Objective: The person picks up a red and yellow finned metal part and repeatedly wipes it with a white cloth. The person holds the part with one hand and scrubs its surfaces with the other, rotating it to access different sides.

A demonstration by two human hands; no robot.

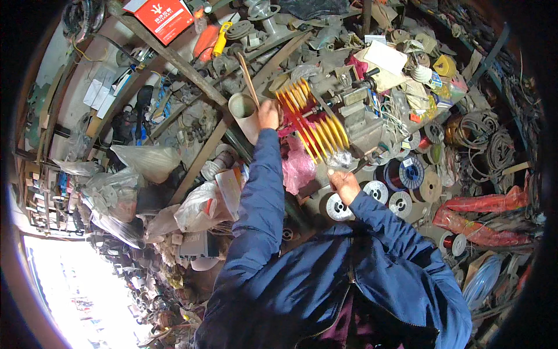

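A winding former with yellow and red discs (311,122) sits on a metal shaft over the bench. My left hand (269,115) is at its left side, fingers curled, beside an upright pale tube (245,114). Thin wooden strips (248,78) rise by the tube's rim and reach down to this hand; whether it grips them is unclear. Below the former, my right hand (344,185) is curled with the thumb upward. Clear plastic film (339,159) lies just above it, and whatever its fingers may hold is hidden. Pink plastic (298,163) hangs between my hands.
A metal machine body (355,96) stands right of the former. Wire spools (405,173) and white-flanged spools (338,207) crowd the area right of my right hand. Plastic bags (202,207) lie left of my left arm. A red box (160,19) is at the upper left.
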